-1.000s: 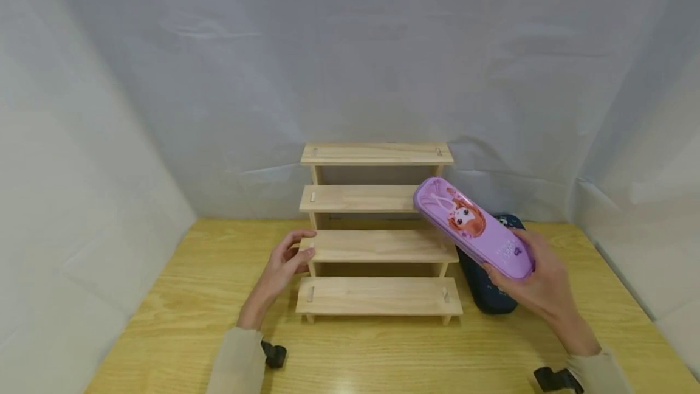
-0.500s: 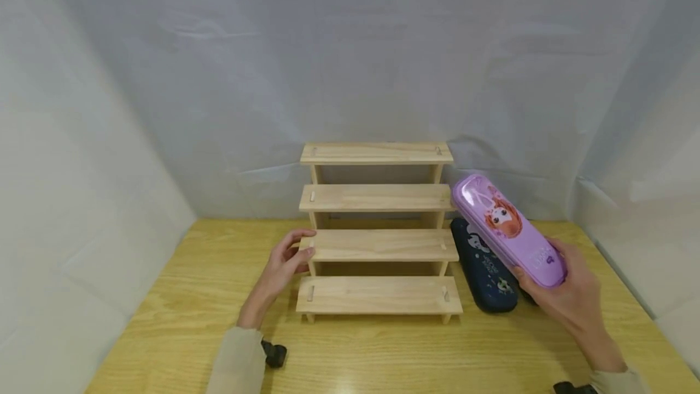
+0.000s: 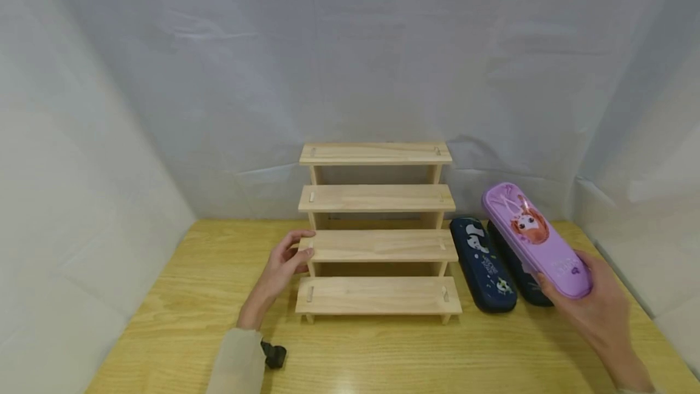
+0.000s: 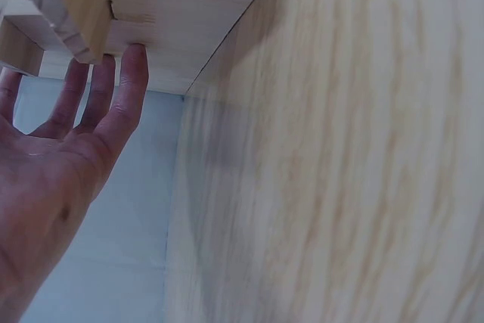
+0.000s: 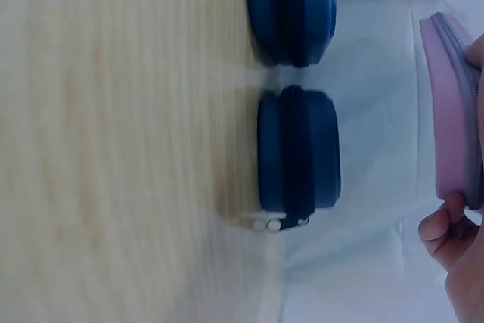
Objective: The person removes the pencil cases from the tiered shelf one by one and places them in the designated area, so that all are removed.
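At the left end of the second-lowest board of a four-tier wooden step shelf [image 3: 377,245], my left hand [image 3: 281,265] grips the edge. In the left wrist view its fingers [image 4: 132,85] reach against the wood beneath a board. My right hand [image 3: 596,306] holds a purple pencil case [image 3: 538,248] by its near end, raised and slanted on the right. The case's lid carries a red-haired cartoon girl. Below it lie two dark blue pencil cases: one with a panda print [image 3: 485,269] beside the shelf, and another [image 3: 528,284] partly hidden by the purple one.
The pale wooden table [image 3: 383,354] runs under everything. Grey-white sheeting [image 3: 377,65] stands behind and on both sides. In the right wrist view, zipper pulls [image 5: 276,223] hang at the end of one dark case.
My right hand has carried the purple case rightward, off the shelf's right end, uncovering the panda case and part of the other dark one. The left hand stays at the shelf.
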Action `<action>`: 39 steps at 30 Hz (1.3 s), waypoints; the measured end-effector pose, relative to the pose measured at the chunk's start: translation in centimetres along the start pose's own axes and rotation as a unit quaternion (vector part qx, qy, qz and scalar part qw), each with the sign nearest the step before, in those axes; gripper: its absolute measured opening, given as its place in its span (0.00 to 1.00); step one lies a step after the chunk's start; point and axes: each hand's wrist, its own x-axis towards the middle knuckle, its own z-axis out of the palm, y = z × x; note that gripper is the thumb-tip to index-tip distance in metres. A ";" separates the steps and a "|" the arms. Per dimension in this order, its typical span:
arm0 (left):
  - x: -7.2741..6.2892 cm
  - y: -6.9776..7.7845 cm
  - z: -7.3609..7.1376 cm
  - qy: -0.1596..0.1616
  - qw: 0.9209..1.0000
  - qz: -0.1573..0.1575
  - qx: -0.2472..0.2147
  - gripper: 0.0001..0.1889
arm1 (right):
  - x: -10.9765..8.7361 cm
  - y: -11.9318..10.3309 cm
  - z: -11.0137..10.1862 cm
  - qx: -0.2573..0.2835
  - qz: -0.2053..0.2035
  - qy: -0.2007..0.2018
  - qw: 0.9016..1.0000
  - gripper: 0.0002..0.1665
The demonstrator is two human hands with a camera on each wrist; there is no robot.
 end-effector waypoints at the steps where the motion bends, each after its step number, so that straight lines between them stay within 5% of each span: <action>1: 0.0 0.0 0.0 0.000 1.000 0.000 0.000 0.20 | -0.1 0.2 -0.1 -0.005 0.001 0.002 1.000 0.46; 5: 0.0 -0.1 0.0 0.003 1.000 -0.002 0.002 0.20 | -0.3 1.0 -0.5 -0.030 0.023 0.002 0.999 0.47; 10: 0.0 -0.1 0.0 0.005 1.000 -0.001 0.002 0.20 | -0.4 1.2 -1.3 -0.078 0.104 -0.036 0.991 0.47; 22: 0.0 0.0 0.0 0.006 1.000 -0.003 -0.002 0.20 | 0.0 3.4 -2.5 -0.151 0.221 -0.144 0.953 0.50; 39: -0.1 0.0 0.0 -0.001 1.000 0.011 -0.003 0.20 | 1.7 6.8 -2.8 -0.187 0.305 -0.252 0.899 0.58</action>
